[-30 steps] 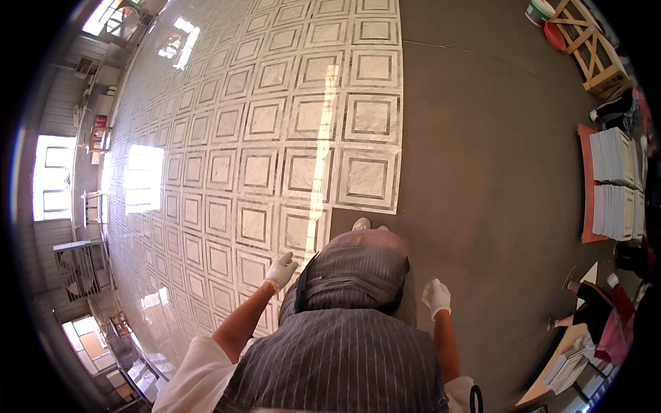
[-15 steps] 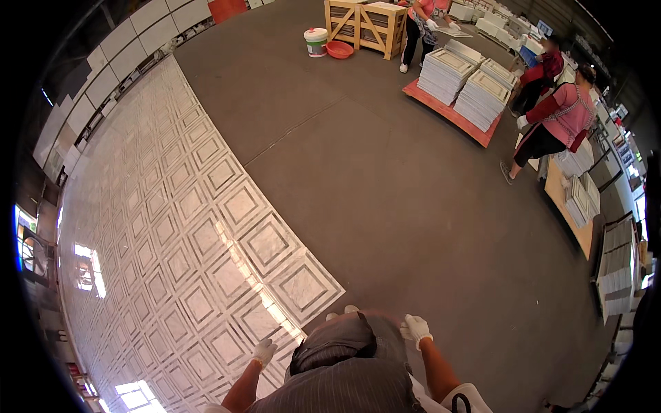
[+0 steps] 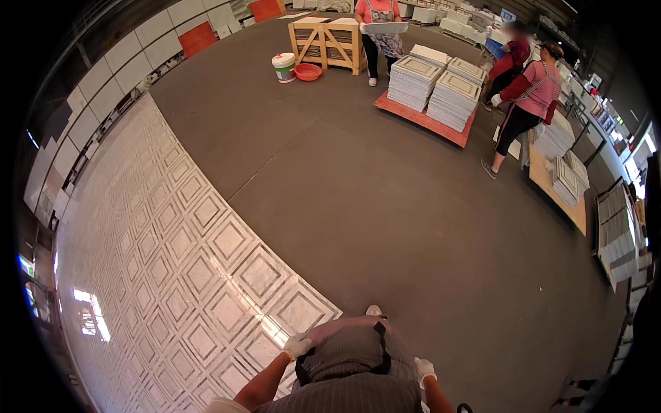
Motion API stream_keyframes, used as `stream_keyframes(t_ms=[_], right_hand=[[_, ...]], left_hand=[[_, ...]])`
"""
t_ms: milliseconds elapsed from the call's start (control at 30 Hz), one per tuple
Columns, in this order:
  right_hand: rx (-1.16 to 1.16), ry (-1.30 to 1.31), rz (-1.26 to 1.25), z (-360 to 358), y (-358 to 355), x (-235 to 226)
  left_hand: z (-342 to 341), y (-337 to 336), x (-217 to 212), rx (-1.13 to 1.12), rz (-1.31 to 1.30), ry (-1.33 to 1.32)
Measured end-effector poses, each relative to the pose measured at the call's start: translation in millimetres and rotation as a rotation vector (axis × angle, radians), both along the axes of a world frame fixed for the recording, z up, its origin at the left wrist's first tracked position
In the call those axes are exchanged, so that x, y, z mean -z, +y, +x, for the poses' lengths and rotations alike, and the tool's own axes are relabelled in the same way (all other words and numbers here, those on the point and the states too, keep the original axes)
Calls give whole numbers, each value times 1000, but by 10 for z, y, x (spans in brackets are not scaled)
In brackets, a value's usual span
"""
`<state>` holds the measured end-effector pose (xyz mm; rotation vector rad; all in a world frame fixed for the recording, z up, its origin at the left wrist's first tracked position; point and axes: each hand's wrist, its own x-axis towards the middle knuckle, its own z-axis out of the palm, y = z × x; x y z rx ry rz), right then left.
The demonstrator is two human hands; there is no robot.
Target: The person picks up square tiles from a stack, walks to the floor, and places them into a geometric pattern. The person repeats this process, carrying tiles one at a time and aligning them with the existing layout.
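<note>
My left hand [image 3: 297,345], in a white glove, hangs beside the front of my dark striped apron [image 3: 344,351], its fingers loosely bent and holding nothing visible. On the other side, my right hand [image 3: 425,370], gloved in white too, is close to my hip; its fingers are loosely apart and nothing shows in them. One light shoe [image 3: 374,310] shows ahead of the apron on the grey floor [image 3: 358,220]. To my left lies a glossy tiled panel [image 3: 200,275] with a pattern of white and grey squares; its edge runs close by my left hand.
A red pallet [image 3: 427,124] bears stacks of framed tiles [image 3: 451,96]. Farther off are a wooden crate [image 3: 327,45], a white bucket [image 3: 283,67] and a red basin [image 3: 308,71]. One person [image 3: 379,34] carries a slab; another [image 3: 530,96] stands by a loaded board [image 3: 551,172].
My left hand has swung forward toward the apron, and my right hand has drawn back beside my hip. The view has shifted; the person by the crate now holds the slab in front.
</note>
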<state>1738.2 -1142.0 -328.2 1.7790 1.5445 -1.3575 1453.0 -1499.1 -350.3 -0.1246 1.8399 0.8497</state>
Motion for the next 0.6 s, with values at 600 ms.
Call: stream_keyframes(t_ms=[600], right_hand=[[239,240,-64,-1520,2676,-117]], left_hand=[[-937,1718,580,-12,-139,331]])
